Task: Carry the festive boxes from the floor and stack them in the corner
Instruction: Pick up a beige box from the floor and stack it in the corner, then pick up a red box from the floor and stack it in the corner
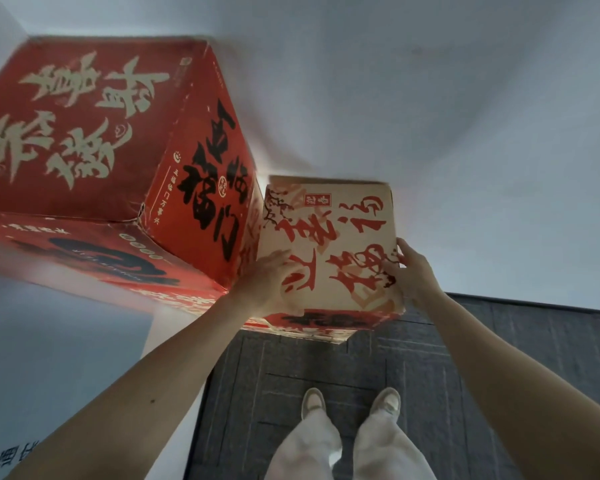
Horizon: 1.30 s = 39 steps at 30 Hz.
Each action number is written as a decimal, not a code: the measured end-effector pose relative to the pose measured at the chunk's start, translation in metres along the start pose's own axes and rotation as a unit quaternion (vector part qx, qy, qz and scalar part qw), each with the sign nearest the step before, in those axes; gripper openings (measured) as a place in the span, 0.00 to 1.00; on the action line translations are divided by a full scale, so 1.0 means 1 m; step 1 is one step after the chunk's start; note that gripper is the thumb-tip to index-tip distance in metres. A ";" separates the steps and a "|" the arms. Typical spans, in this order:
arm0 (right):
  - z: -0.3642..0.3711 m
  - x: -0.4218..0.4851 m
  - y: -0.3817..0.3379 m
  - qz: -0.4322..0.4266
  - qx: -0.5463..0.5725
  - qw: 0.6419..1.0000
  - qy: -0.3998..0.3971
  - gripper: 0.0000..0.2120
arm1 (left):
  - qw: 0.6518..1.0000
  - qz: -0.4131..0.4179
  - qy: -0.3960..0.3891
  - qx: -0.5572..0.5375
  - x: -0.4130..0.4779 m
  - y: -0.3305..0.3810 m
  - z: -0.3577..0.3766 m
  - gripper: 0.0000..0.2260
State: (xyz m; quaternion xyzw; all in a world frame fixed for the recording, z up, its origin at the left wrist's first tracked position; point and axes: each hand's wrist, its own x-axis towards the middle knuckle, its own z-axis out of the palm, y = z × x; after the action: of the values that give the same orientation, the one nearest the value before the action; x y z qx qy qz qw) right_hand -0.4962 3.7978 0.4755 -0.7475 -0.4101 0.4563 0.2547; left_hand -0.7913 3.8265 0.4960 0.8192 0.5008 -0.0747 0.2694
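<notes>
White walls, grey carpet floor (326,393). Left hand (271,282) has its fingers (279,258) flat and straight against the cream box (329,237), while the right hand (413,268) curls over its right edge. So it's squeezed between both hands, seemingly held off the floor, right beside the stacked red boxes (84,133) in the corner. Looks like the placing step to me. Next it needs setting down square, then letting go.

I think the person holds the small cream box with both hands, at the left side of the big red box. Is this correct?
Not quite. The head view shows the cream box at the right side of the big red box, not the left. The rest is correct: the left hand and the right hand both hold it.
</notes>
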 end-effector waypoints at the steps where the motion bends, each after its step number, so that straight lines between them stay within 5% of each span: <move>1: 0.001 0.001 -0.002 0.002 0.001 1.000 -0.002 0.22 | 0.999 0.009 -0.014 0.032 -0.002 0.000 0.001 0.42; 15: 0.029 0.009 -0.019 0.014 0.070 0.997 -0.030 0.20 | 0.998 -0.025 0.026 0.047 -0.005 -0.016 -0.008 0.36; 24: 0.020 0.009 -0.026 -0.004 -0.060 0.996 -0.066 0.21 | 0.995 -0.033 0.028 0.085 0.010 -0.012 -0.010 0.26; 30: 0.006 -0.001 -0.027 0.027 -0.090 0.995 -0.038 0.24 | 0.993 -0.037 -0.024 0.111 0.017 0.011 -0.032 0.25; 33: -0.009 -0.017 -0.024 0.029 -0.072 0.997 -0.018 0.25 | 0.993 -0.040 -0.016 0.111 0.020 0.030 -0.046 0.13; 39: -0.088 -0.084 -0.005 0.013 0.024 0.996 0.084 0.13 | 0.988 0.034 0.034 0.144 0.037 0.132 -0.060 0.05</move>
State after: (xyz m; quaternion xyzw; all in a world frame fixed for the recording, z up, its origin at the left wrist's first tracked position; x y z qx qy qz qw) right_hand -0.4411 3.7289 0.5593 -0.7823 -0.3662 0.4050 0.2998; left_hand -0.6686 3.8394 0.5807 0.8681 0.4657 -0.1085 0.1337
